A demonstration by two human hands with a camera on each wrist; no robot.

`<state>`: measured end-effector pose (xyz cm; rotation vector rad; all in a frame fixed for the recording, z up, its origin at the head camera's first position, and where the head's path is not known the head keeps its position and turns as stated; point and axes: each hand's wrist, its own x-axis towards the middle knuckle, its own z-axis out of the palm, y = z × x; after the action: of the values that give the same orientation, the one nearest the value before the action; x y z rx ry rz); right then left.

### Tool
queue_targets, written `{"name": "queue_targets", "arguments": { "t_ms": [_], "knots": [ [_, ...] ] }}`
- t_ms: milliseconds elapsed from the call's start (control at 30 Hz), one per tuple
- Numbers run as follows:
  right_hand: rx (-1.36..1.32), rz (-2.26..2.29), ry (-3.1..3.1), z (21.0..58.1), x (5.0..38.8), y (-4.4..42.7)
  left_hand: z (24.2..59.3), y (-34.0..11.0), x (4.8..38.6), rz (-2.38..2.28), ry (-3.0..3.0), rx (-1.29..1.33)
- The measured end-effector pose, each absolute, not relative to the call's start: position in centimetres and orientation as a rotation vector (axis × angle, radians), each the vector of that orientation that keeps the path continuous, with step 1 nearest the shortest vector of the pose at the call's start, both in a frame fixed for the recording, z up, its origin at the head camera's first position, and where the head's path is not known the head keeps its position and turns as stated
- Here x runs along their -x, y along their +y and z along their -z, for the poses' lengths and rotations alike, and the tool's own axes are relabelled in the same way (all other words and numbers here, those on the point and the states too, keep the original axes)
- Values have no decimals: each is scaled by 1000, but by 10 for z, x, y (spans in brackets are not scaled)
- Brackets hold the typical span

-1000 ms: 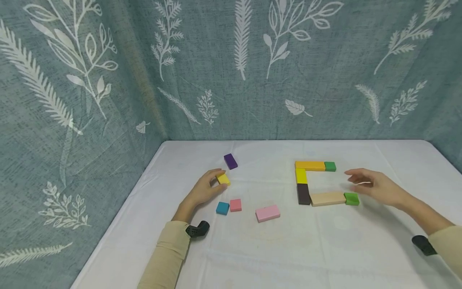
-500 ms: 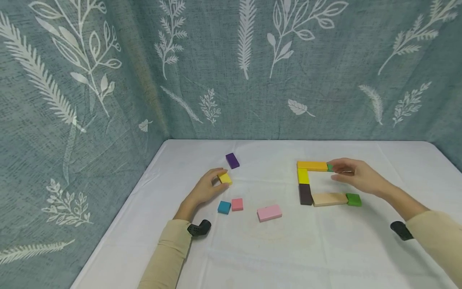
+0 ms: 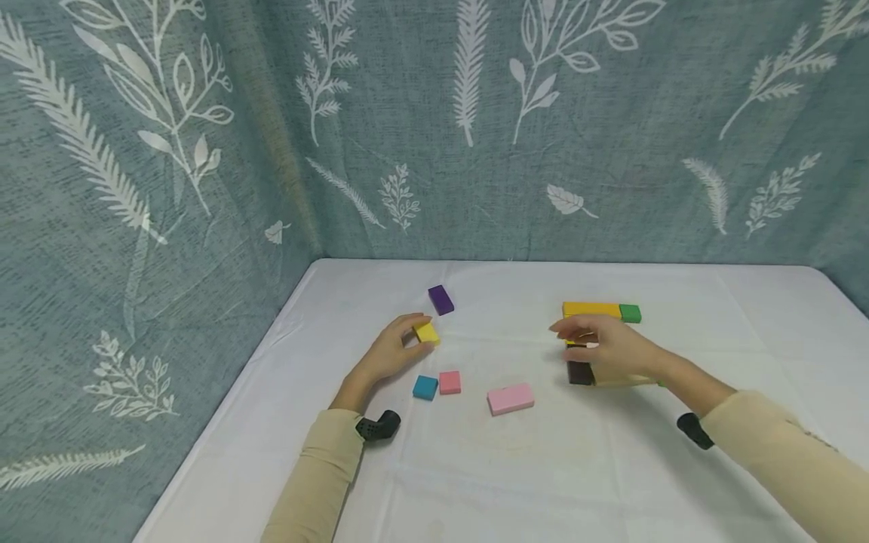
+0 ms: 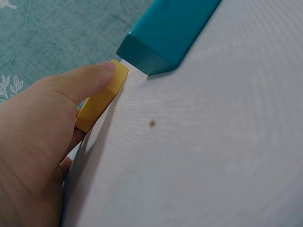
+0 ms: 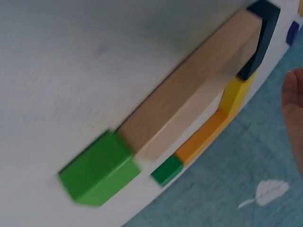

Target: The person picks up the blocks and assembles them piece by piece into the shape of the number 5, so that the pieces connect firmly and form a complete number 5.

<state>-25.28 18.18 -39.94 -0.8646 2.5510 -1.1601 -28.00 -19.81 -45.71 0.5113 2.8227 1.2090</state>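
Note:
My left hand (image 3: 387,351) pinches a small yellow block (image 3: 427,333) between thumb and fingers, low at the white tabletop. In the left wrist view the thumb lies along this yellow block (image 4: 102,101). My right hand (image 3: 614,345) is above a row of joined blocks with its fingers loosely bent, holding nothing. That row has an orange block (image 3: 592,309), a green block (image 3: 630,314), a black block (image 3: 580,373), a longer yellow block (image 5: 234,97), a plain wooden block (image 5: 189,80) and a light green block (image 5: 99,168). The hand partly hides them in the head view.
A purple block (image 3: 441,300) lies behind the left hand. In front of it sit a blue block (image 3: 425,388) and a small coral-pink block (image 3: 449,382). A larger pink block (image 3: 511,399) lies mid-table. A patterned curtain (image 3: 502,188) hangs behind the table.
My right hand has moved left, from beside the light green block, past the green end block, to over the black block. My left hand stays with the small yellow block.

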Motion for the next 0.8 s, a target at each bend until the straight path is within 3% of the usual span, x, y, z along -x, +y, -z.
{"name": "queue_targets", "arguments": {
  "t_ms": [400,800],
  "knots": [
    [1136,1093,2386,415,239,133,460,-197,282,-1199,2824,-504],
    [1189,972,2400,427,228,111,460,-198,282,-1187,2829,-496]
  ]
}}
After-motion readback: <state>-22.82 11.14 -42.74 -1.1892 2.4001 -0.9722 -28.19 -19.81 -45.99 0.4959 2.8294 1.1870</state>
